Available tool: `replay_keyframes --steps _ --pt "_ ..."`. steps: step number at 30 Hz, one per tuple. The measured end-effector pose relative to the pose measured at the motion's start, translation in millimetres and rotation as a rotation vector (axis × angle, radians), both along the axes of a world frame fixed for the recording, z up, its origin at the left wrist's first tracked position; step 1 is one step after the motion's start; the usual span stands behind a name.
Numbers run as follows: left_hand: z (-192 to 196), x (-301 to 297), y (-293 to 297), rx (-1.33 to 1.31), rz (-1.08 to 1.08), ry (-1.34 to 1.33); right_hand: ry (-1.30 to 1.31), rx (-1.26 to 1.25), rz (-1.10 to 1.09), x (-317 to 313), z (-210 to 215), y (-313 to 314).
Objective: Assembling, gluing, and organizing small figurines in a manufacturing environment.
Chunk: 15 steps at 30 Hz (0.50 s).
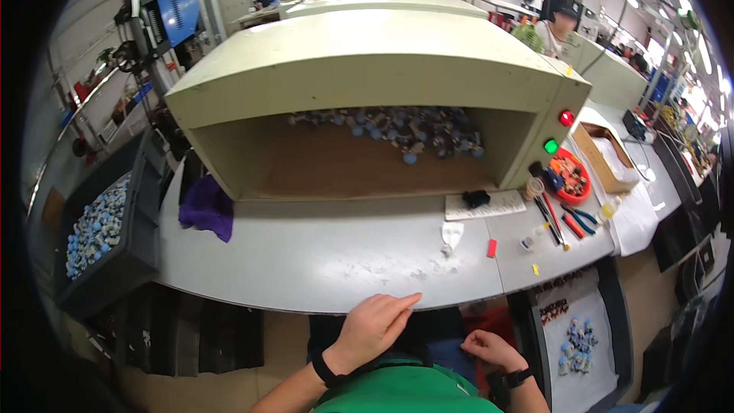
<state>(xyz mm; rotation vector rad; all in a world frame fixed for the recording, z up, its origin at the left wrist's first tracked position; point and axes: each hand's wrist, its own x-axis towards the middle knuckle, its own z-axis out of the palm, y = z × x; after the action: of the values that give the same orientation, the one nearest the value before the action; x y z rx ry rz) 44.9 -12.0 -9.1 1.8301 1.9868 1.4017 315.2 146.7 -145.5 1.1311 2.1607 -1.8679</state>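
Note:
My left hand point(372, 329) hovers at the front edge of the grey worktable point(290, 260). Its index finger stretches out to the right, the thumb stands apart below, and nothing shows in it. Lower and to the right, in front of my lap, is my right hand point(493, 349). Its fingers are curled together, and whether they hold anything is hidden. Across the table stands a pale green box-shaped machine point(367, 80) with a wide opening. Many small blue and white figure-like pieces point(413, 134) lie deep inside on its brown bed point(344, 172).
A dark bin point(141, 218) of similar pieces stands left, near a purple cloth point(206, 210). Pliers point(579, 220), a small red block point(492, 248) and a red bowl point(586, 183) lie right. A tray point(623, 329) with pieces sits below right. A person point(554, 34) is behind.

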Motion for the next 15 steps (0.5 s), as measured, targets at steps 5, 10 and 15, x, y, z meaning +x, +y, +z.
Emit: replay_keyframes --steps 5,10,15 --pt "13 -6 -13 -0.128 -0.121 -0.031 0.069 -0.074 0.179 -34 58 -7" --pt "75 -75 11 -0.151 -0.099 0.166 0.249 0.058 0.367 -78 160 -13" --pt "72 -217 75 -0.436 0.325 0.072 0.386 0.357 0.232 -106 173 -2"
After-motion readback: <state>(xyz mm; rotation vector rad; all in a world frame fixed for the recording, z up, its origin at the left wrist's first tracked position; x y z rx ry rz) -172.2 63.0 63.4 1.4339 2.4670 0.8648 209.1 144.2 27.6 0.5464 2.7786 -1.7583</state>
